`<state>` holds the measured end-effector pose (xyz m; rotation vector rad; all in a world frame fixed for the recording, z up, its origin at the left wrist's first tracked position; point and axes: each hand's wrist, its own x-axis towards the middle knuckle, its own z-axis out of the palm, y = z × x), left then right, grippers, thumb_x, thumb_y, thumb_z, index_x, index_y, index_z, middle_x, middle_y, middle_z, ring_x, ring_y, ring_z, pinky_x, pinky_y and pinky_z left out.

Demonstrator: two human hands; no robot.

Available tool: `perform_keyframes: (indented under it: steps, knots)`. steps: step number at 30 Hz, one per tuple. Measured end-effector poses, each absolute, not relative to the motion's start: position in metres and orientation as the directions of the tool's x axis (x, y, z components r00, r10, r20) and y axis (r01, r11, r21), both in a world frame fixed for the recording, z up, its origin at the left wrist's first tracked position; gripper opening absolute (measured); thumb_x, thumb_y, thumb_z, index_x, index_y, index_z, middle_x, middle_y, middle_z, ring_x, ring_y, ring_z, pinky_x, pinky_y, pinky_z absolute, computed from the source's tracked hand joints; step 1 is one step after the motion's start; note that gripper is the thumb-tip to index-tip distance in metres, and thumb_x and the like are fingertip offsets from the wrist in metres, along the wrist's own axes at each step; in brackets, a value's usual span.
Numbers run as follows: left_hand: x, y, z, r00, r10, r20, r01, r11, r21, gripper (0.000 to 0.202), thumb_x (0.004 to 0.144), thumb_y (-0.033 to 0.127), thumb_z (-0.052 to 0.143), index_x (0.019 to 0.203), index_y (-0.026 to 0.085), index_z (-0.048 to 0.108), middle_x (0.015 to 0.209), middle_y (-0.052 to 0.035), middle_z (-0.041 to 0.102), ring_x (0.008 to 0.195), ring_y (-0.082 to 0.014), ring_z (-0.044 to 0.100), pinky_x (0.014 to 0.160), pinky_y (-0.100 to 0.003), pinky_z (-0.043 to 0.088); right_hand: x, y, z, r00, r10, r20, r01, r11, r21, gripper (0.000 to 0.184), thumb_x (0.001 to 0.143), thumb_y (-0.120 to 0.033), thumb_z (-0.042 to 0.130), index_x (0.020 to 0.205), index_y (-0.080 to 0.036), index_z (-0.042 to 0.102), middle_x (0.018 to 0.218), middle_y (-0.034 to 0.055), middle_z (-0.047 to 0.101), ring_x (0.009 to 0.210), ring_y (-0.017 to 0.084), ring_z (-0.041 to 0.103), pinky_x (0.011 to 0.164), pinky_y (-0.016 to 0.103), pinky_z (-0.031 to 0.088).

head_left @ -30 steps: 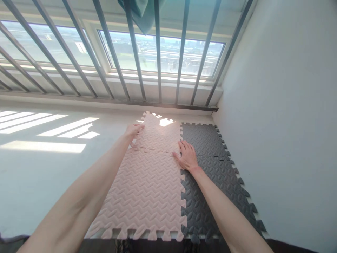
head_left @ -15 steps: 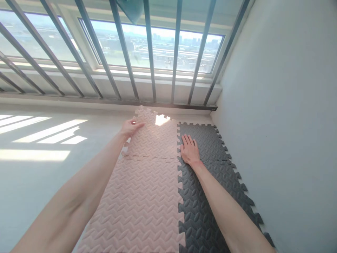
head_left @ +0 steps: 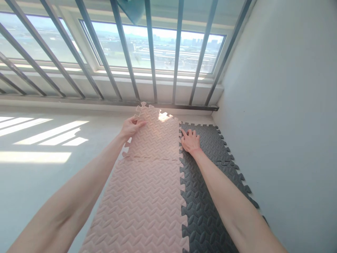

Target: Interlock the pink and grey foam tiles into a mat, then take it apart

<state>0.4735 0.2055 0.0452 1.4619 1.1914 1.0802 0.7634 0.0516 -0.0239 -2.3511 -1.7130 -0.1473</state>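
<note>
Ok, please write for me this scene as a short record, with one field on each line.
Left hand: pinches the left edge of the far pink tile, whose far left corner is raised
Right hand: on the far dark grey tile, fingers at the seam with the pink one
Nearer tiles: pink left, dark grey right, toothed edges meeting
Floor: pale, sunlit stripes at left
Beyond: metal railing, window behind it
Right side: plain pale wall
</note>
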Motion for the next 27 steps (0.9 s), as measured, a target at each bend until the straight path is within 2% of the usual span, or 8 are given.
perform_keyframes:
  steps: [5,9,12,14,17,20,23,27]
  knots:
    - [0.471,0.204,0.050,0.134,0.987,0.088,0.140,-0.107,0.984,0.059,0.050,0.047,0.104,0.091,0.020,0.071,0.091,-0.0068,0.080,0.092,-0.0292,0.076,0.074,-0.036,0.063,0.769,0.072,-0.016,0.339,0.933,0.122,0.939,-0.327,-0.107,0.053,0.103,-0.029,0.044,0.153,-0.030,0.061,0.144,0.0188,0.060,0.130,0.039,0.051,0.103,0.056,0.045]
    - [0.470,0.203,0.054,0.120,0.985,0.120,0.146,-0.137,0.980,0.061,0.051,0.053,0.103,0.091,0.020,0.071,0.093,-0.0067,0.080,0.094,-0.0295,0.076,0.073,-0.035,0.063,0.769,0.074,-0.014,0.309,0.945,0.107,0.951,-0.303,-0.067,0.055,0.102,-0.028,0.044,0.155,-0.027,0.059,0.148,0.0210,0.057,0.134,0.041,0.048,0.105,0.060,0.044]
    - [0.467,0.202,0.054,0.137,0.985,0.101,0.138,-0.120,0.983,0.067,0.049,0.058,0.103,0.093,0.020,0.072,0.094,-0.0067,0.079,0.092,-0.0280,0.075,0.071,-0.033,0.061,0.773,0.070,-0.008,0.297,0.953,0.066,0.952,-0.290,-0.094,0.056,0.104,-0.028,0.041,0.158,-0.025,0.056,0.150,0.0203,0.058,0.133,0.041,0.050,0.105,0.060,0.047]
    - [0.461,0.201,0.052,0.172,0.984,0.038,0.119,-0.059,0.991,0.073,0.046,0.059,0.104,0.099,0.020,0.073,0.093,-0.0059,0.079,0.086,-0.0257,0.075,0.067,-0.031,0.060,0.778,0.060,-0.004,0.257,0.966,0.041,0.959,-0.249,-0.133,0.055,0.105,-0.027,0.039,0.156,-0.025,0.058,0.150,0.0170,0.061,0.133,0.038,0.053,0.106,0.056,0.049]
    - [0.447,0.198,0.045,0.241,0.966,-0.095,0.123,0.067,0.990,0.083,0.043,0.058,0.105,0.111,0.022,0.075,0.086,-0.0037,0.077,0.077,-0.0225,0.074,0.056,-0.025,0.054,0.782,0.028,-0.003,0.113,0.993,0.038,0.980,-0.105,-0.168,0.054,0.104,-0.020,0.038,0.152,-0.023,0.062,0.157,0.0111,0.061,0.143,0.031,0.052,0.116,0.047,0.047]
    - [0.432,0.189,0.034,0.292,0.935,-0.201,0.139,0.166,0.976,0.082,0.046,0.055,0.105,0.115,0.023,0.075,0.088,-0.0039,0.079,0.074,-0.0212,0.074,0.054,-0.023,0.053,0.774,-0.015,-0.009,0.007,0.997,0.074,0.987,0.005,-0.160,0.054,0.102,-0.015,0.041,0.150,-0.020,0.065,0.160,0.0090,0.060,0.147,0.025,0.053,0.123,0.041,0.044]
    - [0.423,0.177,0.022,0.380,0.894,-0.236,0.114,0.208,0.971,0.077,0.052,0.052,0.105,0.118,0.023,0.076,0.102,-0.0087,0.083,0.085,-0.0239,0.079,0.065,-0.027,0.062,0.758,-0.044,-0.016,-0.018,0.994,0.104,0.991,0.032,-0.131,0.053,0.102,-0.014,0.042,0.149,-0.018,0.065,0.159,0.0098,0.062,0.148,0.026,0.055,0.123,0.042,0.044]
    - [0.419,0.165,0.014,0.399,0.904,-0.155,0.031,0.156,0.987,0.084,0.054,0.052,0.105,0.126,0.022,0.072,0.114,-0.0128,0.083,0.101,-0.0306,0.081,0.086,-0.039,0.067,0.744,-0.054,-0.022,0.018,0.990,0.138,0.988,0.003,-0.153,0.054,0.102,-0.015,0.043,0.152,-0.017,0.063,0.163,0.0091,0.058,0.153,0.025,0.051,0.126,0.042,0.043]
